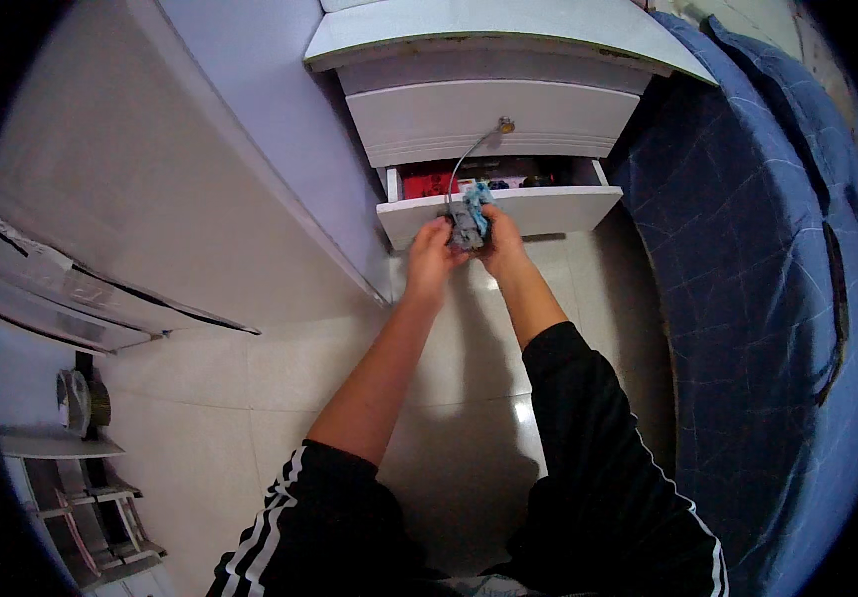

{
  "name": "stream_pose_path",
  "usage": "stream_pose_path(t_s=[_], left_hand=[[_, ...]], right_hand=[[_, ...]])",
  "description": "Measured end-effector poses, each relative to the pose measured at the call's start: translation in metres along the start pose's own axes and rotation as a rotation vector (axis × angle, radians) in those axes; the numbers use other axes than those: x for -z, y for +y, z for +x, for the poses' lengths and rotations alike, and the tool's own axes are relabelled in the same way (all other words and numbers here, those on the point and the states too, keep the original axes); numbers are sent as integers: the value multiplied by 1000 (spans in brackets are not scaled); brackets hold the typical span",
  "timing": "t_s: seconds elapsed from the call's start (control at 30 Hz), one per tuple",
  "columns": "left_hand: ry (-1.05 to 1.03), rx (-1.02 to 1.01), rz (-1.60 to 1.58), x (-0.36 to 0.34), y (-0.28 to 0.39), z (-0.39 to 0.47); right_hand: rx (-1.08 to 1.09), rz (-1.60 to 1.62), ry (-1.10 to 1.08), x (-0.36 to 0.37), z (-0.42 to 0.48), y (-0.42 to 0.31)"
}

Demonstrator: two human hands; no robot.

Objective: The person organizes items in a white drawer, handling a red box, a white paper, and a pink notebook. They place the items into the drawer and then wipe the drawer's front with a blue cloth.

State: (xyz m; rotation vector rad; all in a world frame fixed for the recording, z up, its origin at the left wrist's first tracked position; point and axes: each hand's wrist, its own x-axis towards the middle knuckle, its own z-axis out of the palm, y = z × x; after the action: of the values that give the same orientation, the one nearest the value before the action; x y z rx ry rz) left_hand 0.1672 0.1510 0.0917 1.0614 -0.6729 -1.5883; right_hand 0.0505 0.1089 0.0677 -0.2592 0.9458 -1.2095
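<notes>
My left hand [435,248] and my right hand [502,240] are close together in front of a partly open lower drawer [548,211]. Between them they hold a bunched grey cloth item [465,227]. A light-blue patterned piece [478,200] rises above it, by the fingers of my right hand. Whether the two pieces are joined I cannot tell. A thin grey cord [458,166] curves from near the round knob [505,124] of the upper drawer down to the bunch. Inside the open drawer lie a red item [429,184] and several small dark and pale things.
The white cabinet's top [503,21] juts out above the drawers. A bed with a blue cover [735,298] stands at the right. A pale panel [175,172] rises at the left, and a small shelf unit [63,448] stands at the lower left. The floor is tiled.
</notes>
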Motion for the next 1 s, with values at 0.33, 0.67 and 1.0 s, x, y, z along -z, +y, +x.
stream_pose_path(t_s=[0.33,0.67,1.0], left_hand=[[-56,112,-211,5,-4,6],[-44,211,-260,9,-16,11],[-11,270,-209,-3,-32,8]], right_hand=[[126,205,168,30,-15,-54],[246,186,409,77,-30,-93],[343,55,490,110,-8,-91]])
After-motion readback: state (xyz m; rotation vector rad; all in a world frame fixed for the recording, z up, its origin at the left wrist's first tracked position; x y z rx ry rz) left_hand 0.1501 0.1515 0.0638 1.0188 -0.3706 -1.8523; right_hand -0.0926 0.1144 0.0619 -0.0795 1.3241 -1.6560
